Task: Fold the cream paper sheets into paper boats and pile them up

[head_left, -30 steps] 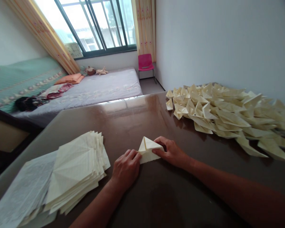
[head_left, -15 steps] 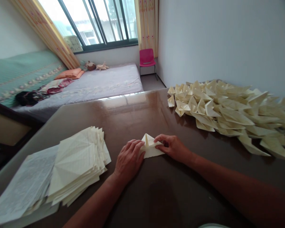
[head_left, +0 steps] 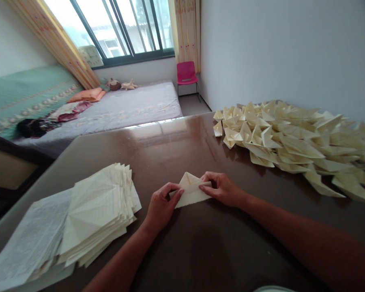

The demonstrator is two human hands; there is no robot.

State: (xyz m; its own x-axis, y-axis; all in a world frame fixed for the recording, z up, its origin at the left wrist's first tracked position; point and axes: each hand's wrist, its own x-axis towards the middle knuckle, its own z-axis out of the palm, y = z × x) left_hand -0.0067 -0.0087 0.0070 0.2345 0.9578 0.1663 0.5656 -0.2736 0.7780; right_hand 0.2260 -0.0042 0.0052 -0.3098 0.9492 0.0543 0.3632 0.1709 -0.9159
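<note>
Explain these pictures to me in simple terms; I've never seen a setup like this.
There is no machine here, only a person's two bare hands. One camera, worn on that person's head, looks forward and down at them. The left hand and right hand each grip one side of a partly folded cream paper, its pointed top facing away. On the glossy brown table, a stack of creased sheets lies on the left, overlapping some greyish sheets. On the right is a large pile of folded paper pieces. Beyond the table are a bed and a pink chair.

Head camera above table, facing forward-down, window beyond.
</note>
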